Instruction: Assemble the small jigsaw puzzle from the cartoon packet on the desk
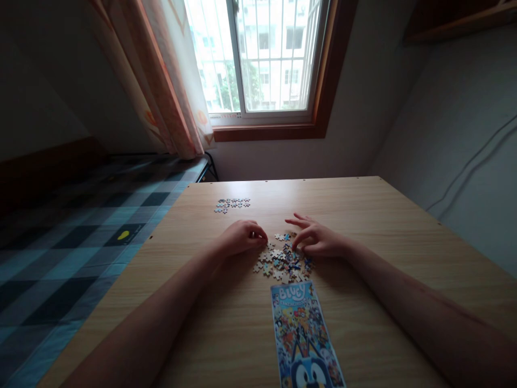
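- Worktop [363, 226]: wooden; both hands rest on it, palms down.
- Picture sheet [305, 334]: flat, on the person's side of both grips.
- Loose puzzle pieces [283, 261]: heap between the grips.
- Right hand [319, 242]: grip apart, fingers splayed, thumb and forefinger tips on the heap.
- Left hand [242, 237]: grip together, fingers curled at the heap's edge; contents cannot be told.
- Joined pieces [233, 204]: beyond the left grip, apart.

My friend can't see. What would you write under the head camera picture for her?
A left hand, curled, and a right hand, fingers spread, rest at a pile of puzzle pieces on a wooden table. A cartoon picture sheet lies nearer, a few joined pieces farther off, below a bright window.
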The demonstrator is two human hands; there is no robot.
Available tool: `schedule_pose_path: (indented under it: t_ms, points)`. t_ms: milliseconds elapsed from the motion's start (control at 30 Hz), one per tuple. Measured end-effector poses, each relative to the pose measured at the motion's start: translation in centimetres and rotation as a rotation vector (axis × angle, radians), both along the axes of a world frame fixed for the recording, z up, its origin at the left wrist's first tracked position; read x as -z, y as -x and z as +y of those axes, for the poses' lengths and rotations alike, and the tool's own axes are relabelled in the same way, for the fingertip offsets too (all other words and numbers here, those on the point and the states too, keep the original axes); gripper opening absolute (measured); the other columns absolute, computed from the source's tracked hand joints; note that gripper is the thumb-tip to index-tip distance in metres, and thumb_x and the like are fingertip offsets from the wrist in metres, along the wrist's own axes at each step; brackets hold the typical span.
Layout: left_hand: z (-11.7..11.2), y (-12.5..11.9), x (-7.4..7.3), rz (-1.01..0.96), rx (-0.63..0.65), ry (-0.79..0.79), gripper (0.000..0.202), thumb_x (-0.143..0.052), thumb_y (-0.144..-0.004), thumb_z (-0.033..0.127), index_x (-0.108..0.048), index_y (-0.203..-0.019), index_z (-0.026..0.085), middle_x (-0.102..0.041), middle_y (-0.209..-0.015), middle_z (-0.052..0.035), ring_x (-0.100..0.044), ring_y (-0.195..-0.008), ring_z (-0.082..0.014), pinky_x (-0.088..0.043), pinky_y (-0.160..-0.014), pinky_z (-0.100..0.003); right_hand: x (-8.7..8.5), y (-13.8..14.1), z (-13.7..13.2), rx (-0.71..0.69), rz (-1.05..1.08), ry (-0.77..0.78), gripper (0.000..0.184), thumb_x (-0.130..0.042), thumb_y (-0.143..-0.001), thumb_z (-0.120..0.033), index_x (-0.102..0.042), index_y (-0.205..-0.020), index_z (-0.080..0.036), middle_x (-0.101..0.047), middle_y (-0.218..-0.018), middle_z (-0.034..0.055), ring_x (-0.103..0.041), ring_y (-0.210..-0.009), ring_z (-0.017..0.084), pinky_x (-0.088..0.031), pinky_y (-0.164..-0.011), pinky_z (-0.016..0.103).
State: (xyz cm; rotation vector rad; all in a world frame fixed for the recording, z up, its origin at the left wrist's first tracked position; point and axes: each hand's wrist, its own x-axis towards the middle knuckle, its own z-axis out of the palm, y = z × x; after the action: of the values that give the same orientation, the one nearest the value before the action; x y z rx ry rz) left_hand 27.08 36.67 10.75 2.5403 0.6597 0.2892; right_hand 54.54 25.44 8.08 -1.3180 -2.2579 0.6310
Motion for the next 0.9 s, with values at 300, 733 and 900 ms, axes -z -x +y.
schedule_pose_path:
  t_ms: [300, 733, 900]
  points:
    - [0.0, 0.3, 0.2, 0.007, 0.028, 0.016, 0.014, -0.069, -0.083, 0.031, -0.079, -0.091, 0.026, -0.069, -0.084, -0.0015, -0.059, -0.07, -0.012, -0.042, -0.066, -0.023, 0.2, 0.1, -0.2, -0.003, -0.004, -0.035, 0.015, -0.073, -0.084, -0.036, -0.079, -0.097, -0.035, -0.041, -0.155, -0.0008, -0.019, -0.15, 0.035, -0.011, -0.116, 0.069]
    - [0.1, 0.4, 0.3, 0.008, 0.05, 0.026, 0.014, -0.069, -0.083, 0.031, -0.08, -0.09, 0.026, -0.068, -0.084, -0.0016, -0.059, -0.07, -0.0115, -0.041, -0.066, -0.023, 1.8, -0.2, 0.7, 0.159, 0.264, -0.074, 0.03, -0.065, -0.088, -0.051, -0.078, -0.087, -0.025, -0.059, -0.138, 0.0088, -0.042, -0.14, 0.029, -0.034, -0.116, 0.052]
    - [-0.1, 0.3, 0.0, 0.043, 0.089, 0.031, 0.015, -0.069, -0.083, 0.033, -0.081, -0.09, 0.027, -0.068, -0.084, -0.0009, -0.059, -0.069, -0.0108, -0.041, -0.064, -0.022, 1.6, -0.1, 0.8, 0.23, 0.308, -0.048, 0.035, -0.064, -0.087, -0.055, -0.074, -0.082, -0.022, -0.06, -0.136, 0.0108, -0.044, -0.138, 0.03, -0.032, -0.116, 0.053]
